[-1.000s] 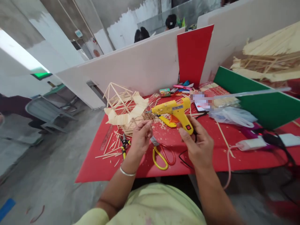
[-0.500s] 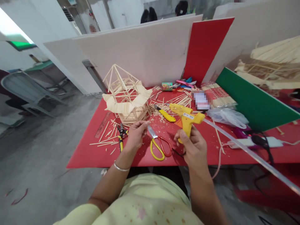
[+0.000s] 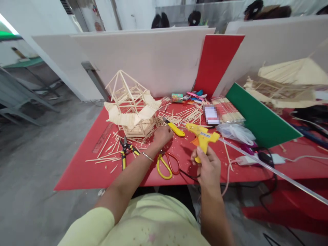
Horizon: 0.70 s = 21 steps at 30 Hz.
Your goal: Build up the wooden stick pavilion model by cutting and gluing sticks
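My right hand grips the handle of a yellow hot glue gun, its nozzle towards the left and a long clear glue stick jutting from its back. Low over the table, my left hand has its fingers curled together; what they hold, if anything, I cannot make out. Just beyond it lies a yellow utility knife. Scissors with one yellow and one red handle lie below my left hand, their blades mostly hidden. To the left stands a pavilion-like model of thin wooden sticks.
Pliers and loose sticks lie on the red tabletop at left. More sticks spread behind the glue gun. A plastic bag, power strip and leaning green board are at right. White panels stand behind.
My left hand has moved forward and right, towards the utility knife. The glue gun was turned, so its glue stick now slants down to the right. The camera view has tilted downward.
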### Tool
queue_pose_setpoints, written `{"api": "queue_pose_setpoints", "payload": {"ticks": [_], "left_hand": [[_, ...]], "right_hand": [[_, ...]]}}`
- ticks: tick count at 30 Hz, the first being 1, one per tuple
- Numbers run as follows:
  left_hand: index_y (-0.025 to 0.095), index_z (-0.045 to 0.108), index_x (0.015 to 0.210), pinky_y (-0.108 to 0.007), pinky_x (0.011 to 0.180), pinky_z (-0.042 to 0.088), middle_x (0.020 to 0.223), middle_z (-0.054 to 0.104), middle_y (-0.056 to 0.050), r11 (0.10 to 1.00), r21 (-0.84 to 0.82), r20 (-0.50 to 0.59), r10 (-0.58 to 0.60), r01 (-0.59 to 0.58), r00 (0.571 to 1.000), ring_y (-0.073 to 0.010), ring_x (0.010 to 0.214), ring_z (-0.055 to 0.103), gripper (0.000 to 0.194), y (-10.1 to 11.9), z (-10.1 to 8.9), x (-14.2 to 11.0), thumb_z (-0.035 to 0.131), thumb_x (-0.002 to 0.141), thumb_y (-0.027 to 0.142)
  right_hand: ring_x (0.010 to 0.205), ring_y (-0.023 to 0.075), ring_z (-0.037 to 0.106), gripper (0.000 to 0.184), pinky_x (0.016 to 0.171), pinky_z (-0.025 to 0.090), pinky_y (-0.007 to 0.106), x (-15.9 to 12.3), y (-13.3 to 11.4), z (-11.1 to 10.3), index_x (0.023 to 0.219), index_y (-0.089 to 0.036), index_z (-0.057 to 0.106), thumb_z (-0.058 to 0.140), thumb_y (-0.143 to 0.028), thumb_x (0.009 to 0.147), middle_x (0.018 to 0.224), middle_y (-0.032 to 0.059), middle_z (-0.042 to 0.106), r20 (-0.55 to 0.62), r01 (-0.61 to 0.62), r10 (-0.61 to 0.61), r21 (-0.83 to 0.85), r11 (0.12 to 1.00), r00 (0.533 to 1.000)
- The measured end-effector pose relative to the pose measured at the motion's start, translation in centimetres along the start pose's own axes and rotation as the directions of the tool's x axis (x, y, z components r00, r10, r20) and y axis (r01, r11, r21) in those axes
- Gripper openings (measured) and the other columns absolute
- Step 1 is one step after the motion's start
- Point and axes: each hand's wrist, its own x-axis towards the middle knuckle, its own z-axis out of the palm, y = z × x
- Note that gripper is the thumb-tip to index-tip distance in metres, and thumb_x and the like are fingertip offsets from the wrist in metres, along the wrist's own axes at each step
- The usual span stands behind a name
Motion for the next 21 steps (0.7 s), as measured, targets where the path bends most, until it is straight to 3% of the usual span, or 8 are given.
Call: {"api": "queue_pose_setpoints", "payload": {"ticks": [5, 8, 12, 16, 21], "left_hand": [[0.018, 0.071, 0.105, -0.029, 0.082, 0.045, 0.111, 0.069, -0.011, 0.968, 0.093, 0.060, 0.230, -0.235, 0.971, -0.0216, 0.101, 0.064, 0.029, 2.5, 2.0, 1.8, 0.046, 0.096, 0.028], [0.014, 0.071, 0.108, -0.031, 0.081, 0.046, 0.108, 0.070, -0.014, 0.945, 0.173, 0.164, 0.249, -0.276, 0.954, -0.0240, 0.099, 0.066, 0.030, 4.7, 2.8, 3.9, 0.046, 0.094, 0.022], [0.010, 0.074, 0.101, -0.033, 0.080, 0.047, 0.096, 0.072, -0.017, 0.932, 0.187, 0.209, 0.271, -0.311, 0.940, -0.0266, 0.095, 0.068, 0.026, 6.9, 2.6, 6.6, 0.052, 0.087, 0.012], [0.013, 0.076, 0.093, -0.032, 0.080, 0.047, 0.092, 0.073, -0.016, 0.904, 0.183, 0.219, 0.346, -0.386, 0.912, -0.0257, 0.094, 0.067, 0.021, 7.6, 2.1, 7.6, 0.057, 0.084, 0.013], [0.015, 0.075, 0.092, -0.031, 0.080, 0.046, 0.092, 0.071, -0.014, 0.896, 0.169, 0.146, 0.389, -0.410, 0.910, -0.0236, 0.094, 0.065, 0.022, 7.1, 1.0, 6.8, 0.054, 0.089, 0.018]], "right_hand": [[0.058, 0.0090, 0.052, 0.028, 0.052, 0.039, 0.021, 1.0, 0.5, -0.6, 0.086, -0.019, 0.064, 0.073, -0.045, 0.082, 0.066, -0.0034, 0.059, -0.085, -0.002, 0.005, 0.025, 1.000, 0.996], [0.058, 0.0088, 0.052, 0.029, 0.053, 0.040, 0.021, 1.5, 0.8, -0.4, 0.086, -0.019, 0.064, 0.073, -0.047, 0.082, 0.066, -0.0035, 0.059, -0.072, -0.021, 0.022, 0.024, 0.999, 0.997], [0.059, 0.0088, 0.053, 0.030, 0.056, 0.042, 0.021, 2.3, 0.8, -0.7, 0.089, -0.019, 0.065, 0.072, -0.047, 0.082, 0.067, -0.0035, 0.060, -0.085, -0.004, 0.004, -0.003, 1.000, 0.996], [0.058, 0.0087, 0.053, 0.030, 0.054, 0.041, 0.021, 3.1, 0.7, -1.4, 0.088, -0.019, 0.065, 0.072, -0.048, 0.083, 0.066, -0.0036, 0.060, -0.103, 0.019, -0.019, -0.010, 1.000, 0.994], [0.058, 0.0085, 0.052, 0.029, 0.054, 0.041, 0.021, 3.7, 1.4, -1.7, 0.087, -0.019, 0.063, 0.071, -0.046, 0.084, 0.068, -0.0036, 0.060, -0.124, 0.004, 0.000, 0.029, 1.000, 0.992]]}}
